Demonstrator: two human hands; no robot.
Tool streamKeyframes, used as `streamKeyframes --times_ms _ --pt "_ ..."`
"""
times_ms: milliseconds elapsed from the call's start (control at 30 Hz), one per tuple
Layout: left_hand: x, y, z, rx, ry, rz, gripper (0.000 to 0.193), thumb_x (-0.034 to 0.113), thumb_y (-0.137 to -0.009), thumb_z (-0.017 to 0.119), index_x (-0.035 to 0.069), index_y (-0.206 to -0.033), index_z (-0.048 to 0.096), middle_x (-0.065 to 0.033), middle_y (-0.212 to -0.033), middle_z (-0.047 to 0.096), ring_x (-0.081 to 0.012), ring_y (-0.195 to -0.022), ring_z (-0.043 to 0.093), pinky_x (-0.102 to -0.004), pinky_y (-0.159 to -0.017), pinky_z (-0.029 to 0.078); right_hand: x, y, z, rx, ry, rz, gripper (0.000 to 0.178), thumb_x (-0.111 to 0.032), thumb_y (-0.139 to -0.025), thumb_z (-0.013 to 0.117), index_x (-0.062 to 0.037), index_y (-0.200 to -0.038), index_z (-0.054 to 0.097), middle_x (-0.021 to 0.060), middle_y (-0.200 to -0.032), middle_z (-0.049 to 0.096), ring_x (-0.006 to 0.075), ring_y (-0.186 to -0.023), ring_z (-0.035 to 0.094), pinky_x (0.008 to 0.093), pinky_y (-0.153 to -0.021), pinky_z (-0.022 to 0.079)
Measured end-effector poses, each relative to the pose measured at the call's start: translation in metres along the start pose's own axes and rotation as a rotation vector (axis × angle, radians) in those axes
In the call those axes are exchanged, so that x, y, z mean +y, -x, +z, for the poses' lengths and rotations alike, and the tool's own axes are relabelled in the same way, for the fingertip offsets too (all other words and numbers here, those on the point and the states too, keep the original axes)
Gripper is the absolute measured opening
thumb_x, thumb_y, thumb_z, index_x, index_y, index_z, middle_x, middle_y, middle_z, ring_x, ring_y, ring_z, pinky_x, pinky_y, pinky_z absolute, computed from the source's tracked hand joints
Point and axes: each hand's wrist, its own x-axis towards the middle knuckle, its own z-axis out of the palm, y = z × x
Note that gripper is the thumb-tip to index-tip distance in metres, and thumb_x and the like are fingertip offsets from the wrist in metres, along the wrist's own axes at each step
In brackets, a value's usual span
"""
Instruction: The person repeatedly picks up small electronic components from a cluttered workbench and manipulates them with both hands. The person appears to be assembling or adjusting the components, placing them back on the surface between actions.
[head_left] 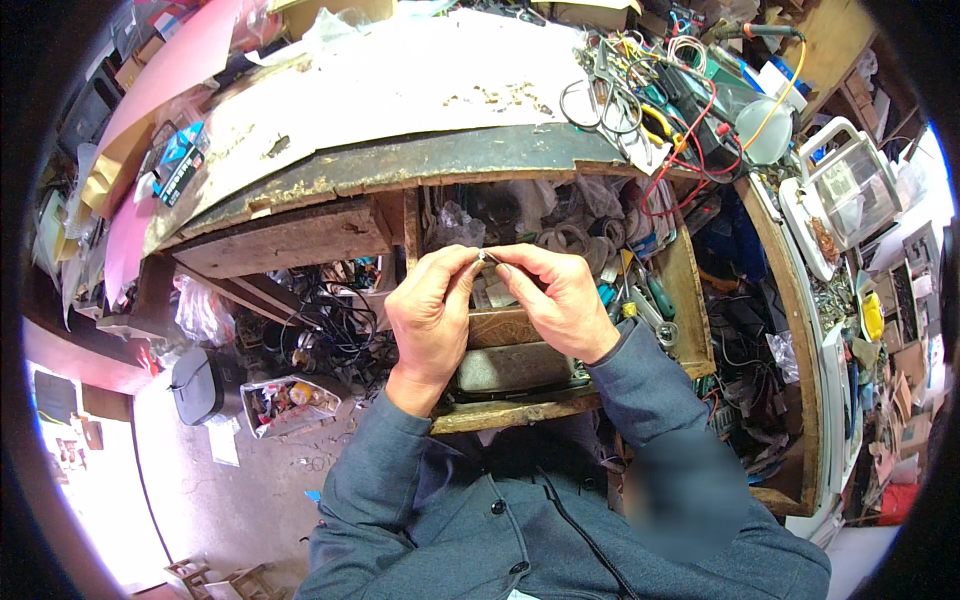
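Observation:
My left hand and my right hand meet fingertip to fingertip above an open wooden drawer. Between them is a tiny piece, pale at one end and dark at the other. Thumb and forefinger of each hand are pinched on it; its kind is too small to make out. Below my hands, the drawer holds a grey metal box, a brown box and rolls of tape. A green-handled screwdriver lies by the drawer's right side.
White sheeting covers the worktop beyond. Scissors, wires and pliers crowd its right end. A blue box sits at the left. On the floor stand a dark bin and a carton of scraps.

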Motion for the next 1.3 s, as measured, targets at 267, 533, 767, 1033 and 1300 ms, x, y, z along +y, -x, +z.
streamKeyframes --times_ms 267,533,767,1033,1300 --pt "0.005 0.001 -0.003 -0.035 -0.127 0.104 0.018 -0.004 -0.089 0.077 0.001 -0.107 0.076 -0.0155 -0.101 0.077 -0.0254 -0.089 0.075 -0.0329 -0.080 0.059 -0.004 0.002 0.001 -0.029 -0.134 0.168 0.023 -0.002 -0.101 0.064 0.0009 -0.122 0.073 0.0082 -0.096 0.077 0.0082 -0.086 0.068 0.0267 -0.075 0.055" --pt "0.005 0.001 -0.002 -0.037 -0.136 0.100 0.018 -0.004 -0.088 0.076 0.000 -0.106 0.076 -0.0175 -0.100 0.076 -0.0302 -0.090 0.077 -0.0361 -0.079 0.060 0.003 0.003 0.006 0.012 -0.227 0.174 0.019 -0.008 -0.102 0.066 0.0019 -0.117 0.073 0.0035 -0.087 0.075 0.0087 -0.077 0.064 0.0287 -0.071 0.054" --pt "0.007 -0.001 0.000 -0.042 -0.094 0.019 0.014 -0.002 -0.090 0.077 -0.001 -0.104 0.077 -0.0127 -0.097 0.078 -0.0200 -0.085 0.075 -0.0300 -0.077 0.058 -0.002 0.005 0.012 0.111 0.057 0.016 0.010 -0.007 -0.100 0.068 0.0014 -0.105 0.068 0.0121 -0.080 0.070 0.0214 -0.071 0.069 0.0347 -0.065 0.053" --pt "0.005 0.000 0.002 -0.018 0.052 -0.153 0.012 -0.001 -0.091 0.076 -0.001 -0.103 0.078 -0.0113 -0.093 0.078 -0.0163 -0.082 0.073 -0.0290 -0.074 0.057 -0.004 0.001 0.014 0.157 0.022 -0.031 0.006 -0.004 -0.098 0.067 0.0008 -0.100 0.066 0.0200 -0.081 0.069 0.0317 -0.073 0.072 0.0379 -0.066 0.055" --pt "0.003 0.000 0.003 -0.050 0.019 -0.135 0.012 -0.001 -0.091 0.076 0.000 -0.102 0.078 -0.0108 -0.091 0.077 -0.0182 -0.080 0.073 -0.0309 -0.074 0.057 -0.003 0.003 0.010 0.182 0.415 -0.209 0.011 -0.001 -0.093 0.072 -0.0016 -0.103 0.069 0.0172 -0.088 0.071 0.0317 -0.077 0.073 0.0360 -0.068 0.057"
